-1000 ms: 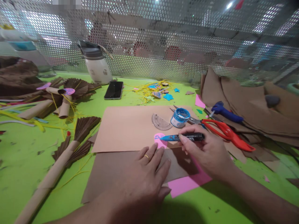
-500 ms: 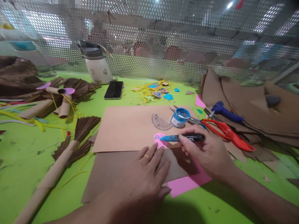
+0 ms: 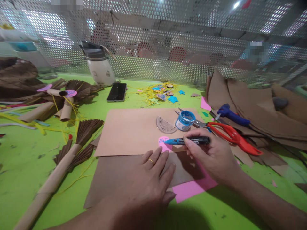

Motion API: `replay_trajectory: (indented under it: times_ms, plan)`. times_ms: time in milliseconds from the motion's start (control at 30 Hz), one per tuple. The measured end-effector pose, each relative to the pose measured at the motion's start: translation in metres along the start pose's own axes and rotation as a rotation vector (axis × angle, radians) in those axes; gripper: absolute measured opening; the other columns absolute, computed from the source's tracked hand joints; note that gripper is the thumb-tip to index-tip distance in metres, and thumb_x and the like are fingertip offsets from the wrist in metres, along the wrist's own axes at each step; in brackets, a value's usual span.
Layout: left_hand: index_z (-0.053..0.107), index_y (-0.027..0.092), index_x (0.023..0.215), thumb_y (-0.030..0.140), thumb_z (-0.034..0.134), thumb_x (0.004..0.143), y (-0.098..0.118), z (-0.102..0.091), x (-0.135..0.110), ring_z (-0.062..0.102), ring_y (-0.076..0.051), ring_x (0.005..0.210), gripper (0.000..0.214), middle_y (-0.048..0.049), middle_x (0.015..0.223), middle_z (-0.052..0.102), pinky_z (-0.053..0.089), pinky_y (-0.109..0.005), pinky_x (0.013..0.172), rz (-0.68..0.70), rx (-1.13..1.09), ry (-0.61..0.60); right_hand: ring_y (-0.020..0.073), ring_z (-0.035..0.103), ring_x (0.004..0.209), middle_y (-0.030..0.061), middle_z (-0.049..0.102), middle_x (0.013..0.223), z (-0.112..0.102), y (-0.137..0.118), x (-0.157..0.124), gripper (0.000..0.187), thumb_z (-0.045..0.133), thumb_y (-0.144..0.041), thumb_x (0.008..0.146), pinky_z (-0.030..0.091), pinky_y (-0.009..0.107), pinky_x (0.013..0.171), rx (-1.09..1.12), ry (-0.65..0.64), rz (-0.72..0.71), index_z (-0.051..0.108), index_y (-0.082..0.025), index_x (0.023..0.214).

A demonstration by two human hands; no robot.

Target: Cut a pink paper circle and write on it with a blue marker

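Between the fingers of my right hand (image 3: 213, 153) is a blue and black marker pen (image 3: 189, 141), held nearly level. Its tip touches a small pink paper circle (image 3: 165, 147) bearing blue marks. My left hand (image 3: 155, 179), a ring on one finger, lies flat with fingers stretched out, fingertips at the circle's lower edge. Under the circle is light brown paper (image 3: 129, 131), with a darker brown sheet (image 3: 112, 179) nearer me. Pink paper (image 3: 194, 188) sticks out from beneath that sheet. A clear protractor (image 3: 165, 124) and a small blue-rimmed jar (image 3: 184, 120) stand just beyond the marker.
Red-handled scissors (image 3: 230, 132) and a blue-handled tool (image 3: 233, 115) lie right, before stacked brown paper (image 3: 249, 99). A phone (image 3: 116, 92), a white bottle (image 3: 100, 70) and yellow strings with blue stars (image 3: 172, 99) are at the back. Paper tubes with pleated fans (image 3: 59, 166) lie left.
Blue marks on the pink circle look slightly different around the marker tip. Both hands stay almost where they were.
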State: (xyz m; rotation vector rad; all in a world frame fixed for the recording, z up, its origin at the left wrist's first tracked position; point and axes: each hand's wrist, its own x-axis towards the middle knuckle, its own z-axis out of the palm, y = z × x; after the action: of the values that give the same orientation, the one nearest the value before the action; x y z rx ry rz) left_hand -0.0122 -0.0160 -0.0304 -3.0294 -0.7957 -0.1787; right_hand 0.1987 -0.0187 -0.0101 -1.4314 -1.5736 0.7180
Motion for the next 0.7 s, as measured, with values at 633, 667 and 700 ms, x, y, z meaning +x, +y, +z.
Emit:
replay_trajectory:
  times_ms: [633,667,700]
  plan:
    - [0.058,0.008,0.131,0.044,0.051,0.095,0.0008,0.0014,-0.0010,0.049,-0.043,0.131,0.051,-0.0260,0.140,0.054,0.045,-0.056,0.103,-0.003,0.011,0.022,0.0142,0.063,0.056,0.0020,0.067,0.071,-0.0022,0.0027,0.0010,0.017,0.061,-0.036,0.091,0.053,0.027,0.053,-0.018,0.057,0.045,0.063,-0.019,0.092]
    - [0.058,0.009,0.132,0.044,0.051,0.095,0.0009,0.0013,-0.0011,0.049,-0.043,0.131,0.051,-0.0257,0.140,0.054,0.045,-0.056,0.103,-0.007,0.013,0.020,0.0143,0.062,0.056,0.0019,0.067,0.070,-0.0027,0.0026,0.0006,0.018,0.061,-0.036,0.091,0.053,0.027,0.053,-0.021,0.056,0.050,0.063,-0.019,0.092]
    - [0.058,0.009,0.132,0.044,0.051,0.095,0.0009,0.0009,-0.0011,0.050,-0.043,0.130,0.051,-0.0255,0.140,0.054,0.045,-0.056,0.103,-0.004,0.013,0.020,0.0143,0.062,0.056,0.0019,0.067,0.070,-0.0030,0.0023,0.0001,0.018,0.060,-0.036,0.091,0.053,0.027,0.052,-0.025,0.053,0.054,0.063,-0.019,0.091]
